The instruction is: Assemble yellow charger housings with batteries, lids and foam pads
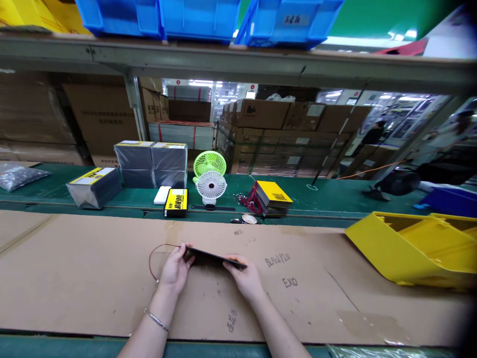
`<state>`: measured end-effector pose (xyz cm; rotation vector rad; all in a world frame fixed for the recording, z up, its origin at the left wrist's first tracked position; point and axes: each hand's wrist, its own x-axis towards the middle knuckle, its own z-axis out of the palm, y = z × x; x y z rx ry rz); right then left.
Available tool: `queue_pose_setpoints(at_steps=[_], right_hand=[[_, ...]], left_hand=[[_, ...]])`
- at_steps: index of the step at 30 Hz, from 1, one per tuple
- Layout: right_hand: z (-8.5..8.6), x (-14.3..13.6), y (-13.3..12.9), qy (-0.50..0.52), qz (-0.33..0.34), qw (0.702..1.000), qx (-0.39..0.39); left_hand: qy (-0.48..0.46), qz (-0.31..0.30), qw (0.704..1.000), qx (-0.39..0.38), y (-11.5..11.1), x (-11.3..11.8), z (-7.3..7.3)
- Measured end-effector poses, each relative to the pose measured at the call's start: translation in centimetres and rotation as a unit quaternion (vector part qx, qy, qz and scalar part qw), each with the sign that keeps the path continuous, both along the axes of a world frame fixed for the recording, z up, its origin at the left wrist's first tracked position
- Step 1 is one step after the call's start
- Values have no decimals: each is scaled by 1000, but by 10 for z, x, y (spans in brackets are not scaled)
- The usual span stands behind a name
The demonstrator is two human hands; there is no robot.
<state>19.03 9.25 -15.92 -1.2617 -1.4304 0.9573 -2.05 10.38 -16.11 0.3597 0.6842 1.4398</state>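
Observation:
Over the cardboard sheet (112, 278), a thin black panel (216, 257) is held nearly edge-on between my two hands. My left hand (177, 268) pinches its left end, with the thumb on the near side. A thin dark red wire (150, 258) leaves that end and loops down to my left wrist. Closed on the panel's right end is my right hand (242, 278). The panel's broad faces are mostly out of sight. Beyond it stands a stack of flat yellow-topped panels (275, 194) with a bundle of red wires (250, 200) at its left side.
Yellow bins (391, 248) rest at the right. Behind the cardboard stand a white fan (211, 186), a green fan (209, 161), a yellow-and-black box (176, 201) and several wrapped dark stacks (95, 188). Blue bins (199, 20) sit on the shelf overhead.

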Motion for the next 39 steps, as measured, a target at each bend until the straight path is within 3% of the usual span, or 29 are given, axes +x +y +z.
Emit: queue_pose_setpoints(at_steps=[39], right_hand=[[-4,0,1,-4,2,1000,1]], left_hand=[[3,9,1000,-10,0,2,4]])
